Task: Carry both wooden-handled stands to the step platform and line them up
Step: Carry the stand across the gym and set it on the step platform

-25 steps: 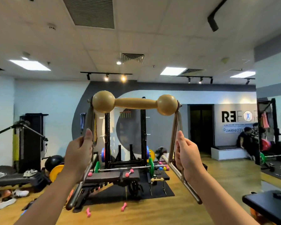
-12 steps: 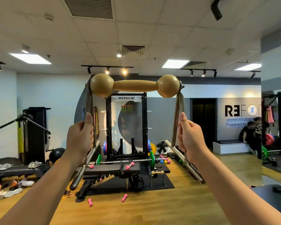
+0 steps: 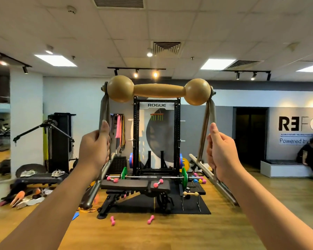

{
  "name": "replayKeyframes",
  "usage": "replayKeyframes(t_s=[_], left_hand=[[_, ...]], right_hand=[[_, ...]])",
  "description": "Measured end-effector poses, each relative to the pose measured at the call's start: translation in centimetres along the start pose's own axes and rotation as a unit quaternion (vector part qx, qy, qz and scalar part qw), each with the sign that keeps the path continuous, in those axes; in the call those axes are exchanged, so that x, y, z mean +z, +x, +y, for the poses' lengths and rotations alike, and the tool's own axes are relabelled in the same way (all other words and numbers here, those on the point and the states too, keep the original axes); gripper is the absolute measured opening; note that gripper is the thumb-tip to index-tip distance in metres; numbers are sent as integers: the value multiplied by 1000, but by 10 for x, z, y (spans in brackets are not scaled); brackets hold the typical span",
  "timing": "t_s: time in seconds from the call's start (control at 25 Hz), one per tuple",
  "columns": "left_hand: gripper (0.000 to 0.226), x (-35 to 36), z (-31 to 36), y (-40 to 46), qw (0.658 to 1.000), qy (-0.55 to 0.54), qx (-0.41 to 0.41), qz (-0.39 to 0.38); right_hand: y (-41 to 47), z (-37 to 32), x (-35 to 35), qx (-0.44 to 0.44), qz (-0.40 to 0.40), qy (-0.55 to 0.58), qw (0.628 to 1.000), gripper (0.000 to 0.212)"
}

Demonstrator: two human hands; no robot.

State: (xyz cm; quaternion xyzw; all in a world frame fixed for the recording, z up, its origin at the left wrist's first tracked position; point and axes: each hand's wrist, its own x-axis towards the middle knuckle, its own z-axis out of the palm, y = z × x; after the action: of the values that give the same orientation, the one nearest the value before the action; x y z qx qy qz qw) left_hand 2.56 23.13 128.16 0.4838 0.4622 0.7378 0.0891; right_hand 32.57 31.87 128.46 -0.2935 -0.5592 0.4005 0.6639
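Carry, first stand: your left hand (image 3: 93,150) and right hand (image 3: 221,153) each gripped a steel leg of the wooden-handled stand (image 3: 158,91); level handle advised; second stand (image 3: 191,199) awaited on the mat.

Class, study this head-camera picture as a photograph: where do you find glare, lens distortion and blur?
Head view: the ceiling spotlights flare into bright blobs; the wide lens bows the ceiling grid and stretches both forearms toward the corners; the shoes on the floor at the left edge smear; the wooden-handled stand, gripped by the left hand and right hand, stays fairly sharp.
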Motion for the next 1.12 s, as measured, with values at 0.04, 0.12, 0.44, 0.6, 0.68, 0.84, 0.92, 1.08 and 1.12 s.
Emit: replayKeyframes(t_s=[0.04,0.12,0.44,0.6,0.68,0.84,0.92,1.08,1.12], left_hand=[[59,-3,-13,12,1000,3,1,-1],[61,-10,-39,44,1000,12,2,-7],[62,-34,-132,188,999,39,25,-24],[60,-33,-180,238,999,14,14,-30],[60,-28,-208,261,1000,9,11,-25],[60,-11,-263,308,1000,15,2,-11],[59,2,-290,332,1000,19,2,-7],[57,41,-342,387,1000,11,-1,-6],[56,52,-356,401,1000,11,-2,-2]], right_hand=[[10,11,12,4,-2,1,1000,51],[33,32,40,11,-1,1,1000,51],[130,122,152,23,22,10,999,51],[177,159,188,14,23,4,1000,51],[204,180,201,8,23,1,1000,51],[260,231,225,3,22,-15,1000,50],[292,258,233,4,17,-6,1000,49],[365,307,243,2,14,4,1000,51],[386,319,246,3,11,4,1000,51]])
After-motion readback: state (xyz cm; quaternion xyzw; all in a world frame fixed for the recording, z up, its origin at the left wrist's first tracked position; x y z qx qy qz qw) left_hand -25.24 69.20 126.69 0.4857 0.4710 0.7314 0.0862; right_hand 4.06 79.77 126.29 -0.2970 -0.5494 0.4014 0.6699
